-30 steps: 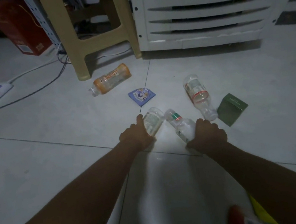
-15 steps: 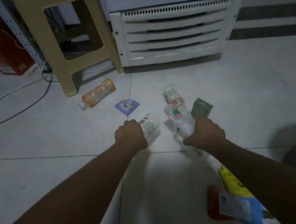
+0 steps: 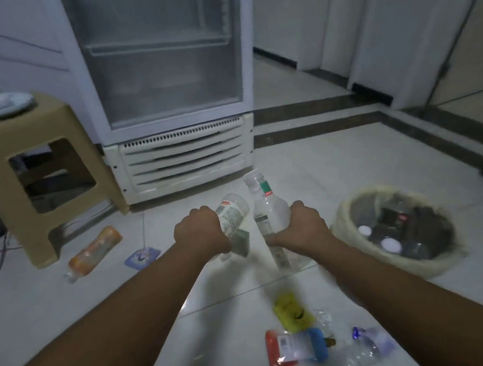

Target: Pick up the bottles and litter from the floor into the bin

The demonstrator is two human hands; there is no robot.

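The left hand (image 3: 202,231) is clenched around a small clear bottle (image 3: 232,212), and the right hand (image 3: 299,226) grips a taller clear bottle (image 3: 268,210); both are held above the floor, left of the lined bin (image 3: 396,228). They look empty, so probably light, thin-walled and crushable; mid-body holds suit them.

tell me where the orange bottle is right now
In the head view the orange bottle lies on its side on the floor at the left, just in front of the beige plastic stool and left of the small blue packet.

both bottles (image 3: 269,210) now off floor
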